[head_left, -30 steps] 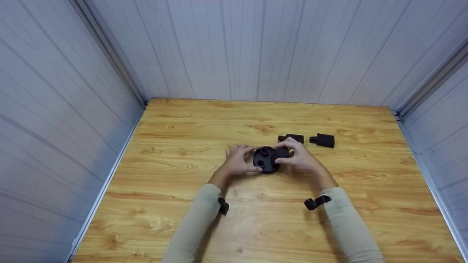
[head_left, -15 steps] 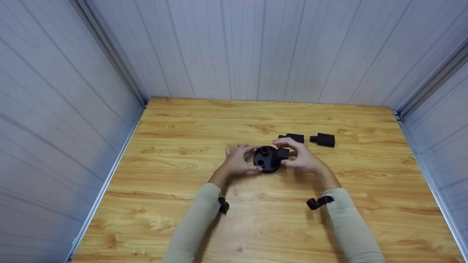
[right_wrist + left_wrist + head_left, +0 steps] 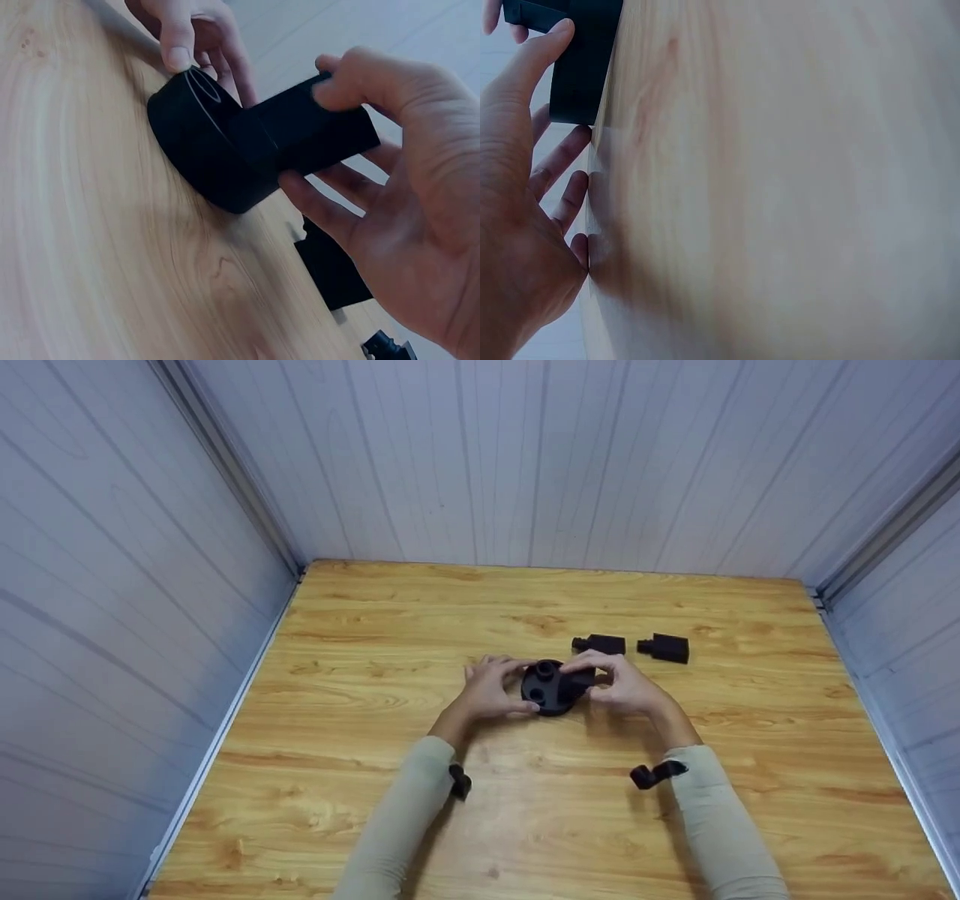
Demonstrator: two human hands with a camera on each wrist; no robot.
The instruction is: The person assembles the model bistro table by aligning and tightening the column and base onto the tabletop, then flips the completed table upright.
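A round black base [image 3: 534, 703] with raised round sockets sits on the wooden table. My left hand [image 3: 491, 690] grips its left side, thumb at the near edge and fingers at the far edge. On the base's right side stands a black rectangular block [image 3: 311, 127], its lower end at the base's top face. My right hand [image 3: 622, 684] holds this block between thumb and fingers, as the right wrist view shows. In the left wrist view, the left thumb lies on the base's [image 3: 581, 75] rim.
Two more black blocks with narrow threaded-looking ends lie behind the right hand: one block [image 3: 606, 644] partly behind its fingers, another block [image 3: 666, 648] farther right. Pale panelled walls [image 3: 495, 465] enclose the wooden table [image 3: 360, 810] at the back and sides.
My right hand's fingers loosened from the block, drew slightly right, then closed on it again. The block has turned a little on the base. The left hand has kept its grip.
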